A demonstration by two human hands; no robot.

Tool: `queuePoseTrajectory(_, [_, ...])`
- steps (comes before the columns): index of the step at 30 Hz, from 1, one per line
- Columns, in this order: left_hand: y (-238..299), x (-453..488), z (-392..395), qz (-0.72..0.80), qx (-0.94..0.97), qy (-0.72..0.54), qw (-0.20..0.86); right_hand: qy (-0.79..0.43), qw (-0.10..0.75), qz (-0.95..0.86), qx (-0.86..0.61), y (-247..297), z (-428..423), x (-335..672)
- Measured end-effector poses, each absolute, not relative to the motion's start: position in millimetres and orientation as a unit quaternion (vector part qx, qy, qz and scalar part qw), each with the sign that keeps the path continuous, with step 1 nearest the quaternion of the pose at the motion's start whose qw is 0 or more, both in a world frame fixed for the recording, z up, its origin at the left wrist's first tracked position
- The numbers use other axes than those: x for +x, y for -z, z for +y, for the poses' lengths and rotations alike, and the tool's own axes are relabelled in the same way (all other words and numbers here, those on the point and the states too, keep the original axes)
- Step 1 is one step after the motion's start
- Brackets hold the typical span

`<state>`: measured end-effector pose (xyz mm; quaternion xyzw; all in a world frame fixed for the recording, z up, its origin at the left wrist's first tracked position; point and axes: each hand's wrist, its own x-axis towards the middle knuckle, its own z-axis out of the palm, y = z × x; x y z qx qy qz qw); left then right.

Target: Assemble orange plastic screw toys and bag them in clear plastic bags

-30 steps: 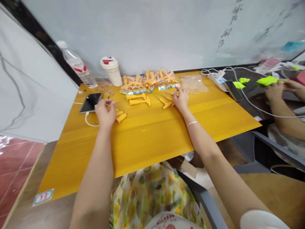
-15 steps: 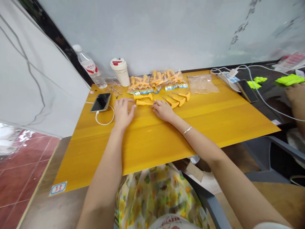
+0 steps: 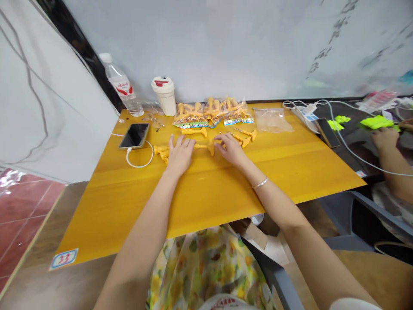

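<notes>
My left hand (image 3: 180,156) lies palm down with fingers stretched over yellow plastic corkscrew parts (image 3: 160,150) that stick out on its left; their middles are hidden under it. A T-shaped yellow piece (image 3: 211,147) reaches out from its right side. Close to that T-shaped end is my right hand (image 3: 231,150), its fingers bent but apart; whether they touch the piece I cannot tell. Beyond it lie corkscrews (image 3: 250,134) with yellow handles and spiral metal shafts, one partly covered by the hand. A single yellow piece (image 3: 194,131) rests behind both hands.
Bagged yellow corkscrews (image 3: 213,111) line the back, beside an empty clear bag (image 3: 272,119). At the left are a bottle (image 3: 124,90), a lidded cup (image 3: 165,95) and a phone (image 3: 134,136) on a white cable. A co-worker's hand (image 3: 385,138) is at right with bright yellow-green pieces (image 3: 377,122).
My left hand has moved right and now covers yellow parts. A T-shaped end now shows between my hands. My right hand has shifted slightly right, toward the corkscrews. The view has shifted a little.
</notes>
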<state>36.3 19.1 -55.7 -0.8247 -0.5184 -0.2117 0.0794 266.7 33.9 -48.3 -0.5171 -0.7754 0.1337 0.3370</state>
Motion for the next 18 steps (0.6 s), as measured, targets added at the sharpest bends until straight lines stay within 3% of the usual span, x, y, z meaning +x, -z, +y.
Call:
queuePoseTrajectory(4, [48,36,16,-0.489,-0.822,0.286,0.064,-0.319,0.375,-0.679,-0.545,47,40,270])
queuePoseTrajectory(8, [47,35,18,-0.455,-0.829,0.325,0.011,-0.448,0.401,-0.678,-0.422,38,35,269])
queuePoseTrajectory(13, [45,32,17,-0.416,-0.841,0.336,-0.081,-0.348,0.435,-0.748,-0.361,33,36,275])
queuePoseTrajectory(18, [34,29,9,-0.442,-0.764,0.39,-0.261,-0.159,0.403,-0.845,-0.313,37,36,278])
